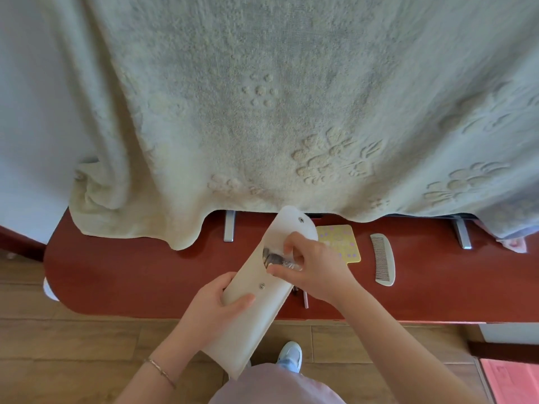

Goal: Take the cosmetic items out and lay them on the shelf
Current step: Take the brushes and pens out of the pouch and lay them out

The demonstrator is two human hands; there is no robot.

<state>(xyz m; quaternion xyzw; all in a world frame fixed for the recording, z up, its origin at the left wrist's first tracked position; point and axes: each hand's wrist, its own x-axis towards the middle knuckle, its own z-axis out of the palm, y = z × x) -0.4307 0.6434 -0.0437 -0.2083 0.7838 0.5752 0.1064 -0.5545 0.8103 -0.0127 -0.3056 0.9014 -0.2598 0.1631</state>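
A long white pouch with snap buttons is held over the front edge of the red shelf, its flap open and pointing away from me. My left hand grips the pouch around its middle. My right hand pinches a clear plastic-wrapped item at the pouch mouth, where dark brush-like items show inside. On the shelf lie a yellow card-like item, a white comb and thin stick items partly hidden under my right hand.
A large pale embossed towel hangs down over something standing on the shelf, with two metal feet showing below it. Wooden floor lies in front. A pink sheet is at the lower right, and my shoe is below.
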